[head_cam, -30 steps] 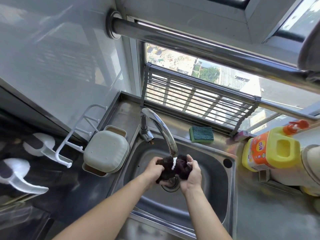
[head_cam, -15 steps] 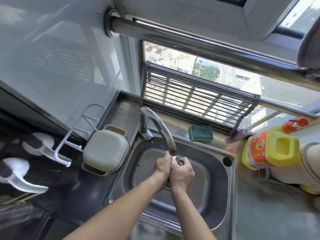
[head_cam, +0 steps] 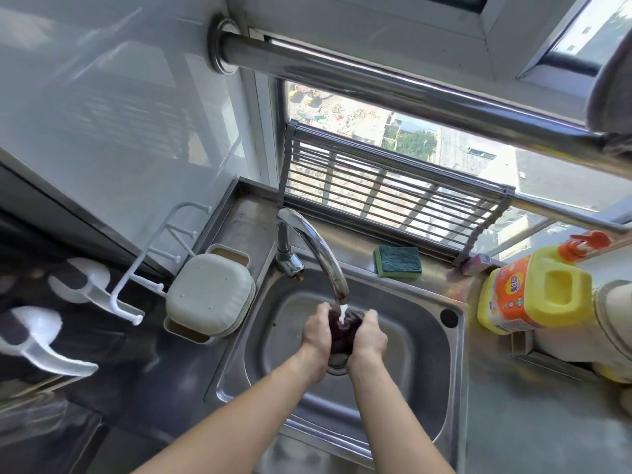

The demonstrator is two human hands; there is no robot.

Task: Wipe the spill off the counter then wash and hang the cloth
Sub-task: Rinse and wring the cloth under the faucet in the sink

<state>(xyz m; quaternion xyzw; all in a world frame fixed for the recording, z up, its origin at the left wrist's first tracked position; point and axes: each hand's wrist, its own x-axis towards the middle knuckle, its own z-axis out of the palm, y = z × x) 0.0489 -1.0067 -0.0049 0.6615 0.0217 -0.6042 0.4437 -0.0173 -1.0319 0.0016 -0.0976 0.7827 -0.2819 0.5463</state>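
Both grips clenched round the cloth (head_cam: pixel 343 331): left hand (head_cam: pixel 318 328) on one side, right hand (head_cam: pixel 369 336) on the other, dark wad bunched between the palms.

Head view, now. Held over the drain of the sink (head_cam: pixel 427 354), directly beneath the tap (head_cam: pixel 319 249); white stream landing on the top of the wad. Visible again between the hands after being almost wholly hidden half a second ago, when the palms were pressed tight together. Spread less than a second ago, when the fabric showed wide across both fists. Reads as a squeeze-and-release rub under running water, so washing judged still under way; wringing and hanging not yet done.

Elsewhere unchanged: green sponge (head_cam: pixel 398 261) behind the basin, yellow detergent jug (head_cam: pixel 533 292) on the bench (head_cam: pixel 547 422) to the right, steel rail (head_cam: pixel 393 94) overhead as a likely hanging place.
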